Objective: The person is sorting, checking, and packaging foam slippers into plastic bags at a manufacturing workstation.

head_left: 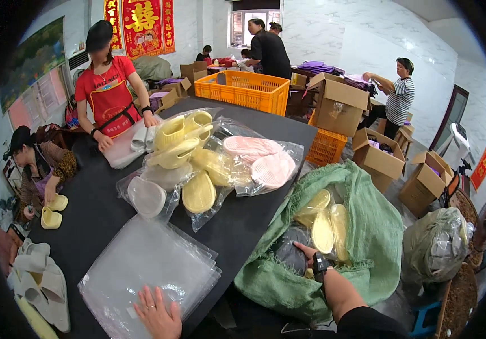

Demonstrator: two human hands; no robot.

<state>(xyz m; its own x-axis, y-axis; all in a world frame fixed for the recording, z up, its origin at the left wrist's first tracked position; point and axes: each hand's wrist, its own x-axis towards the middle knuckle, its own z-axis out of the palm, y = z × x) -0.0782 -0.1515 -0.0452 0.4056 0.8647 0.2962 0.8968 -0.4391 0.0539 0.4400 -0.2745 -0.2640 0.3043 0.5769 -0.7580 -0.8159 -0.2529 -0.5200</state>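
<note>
Clear bags [147, 254] stacked on a black table [102, 192], beneath a flat, spread left hand [159, 316] — perhaps against sliding; dark bundle [289, 253] in a green sack [373, 220], touched by the right hand [305, 252] — grip unclear.

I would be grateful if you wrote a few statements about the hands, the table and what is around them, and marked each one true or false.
1. The left hand rests on the stack of clear plastic bags. True.
2. The left hand is clenched in a fist. False: it lies open, palm down.
3. The right hand is in the mouth of the green woven sack. True.
4. The pink slippers on the black table are bagged. True.
5. The green woven sack is left of the stack of clear plastic bags. False: it is to the right.
6. The person in the red apron is bareheaded. False: that person wears a black cap.
</note>
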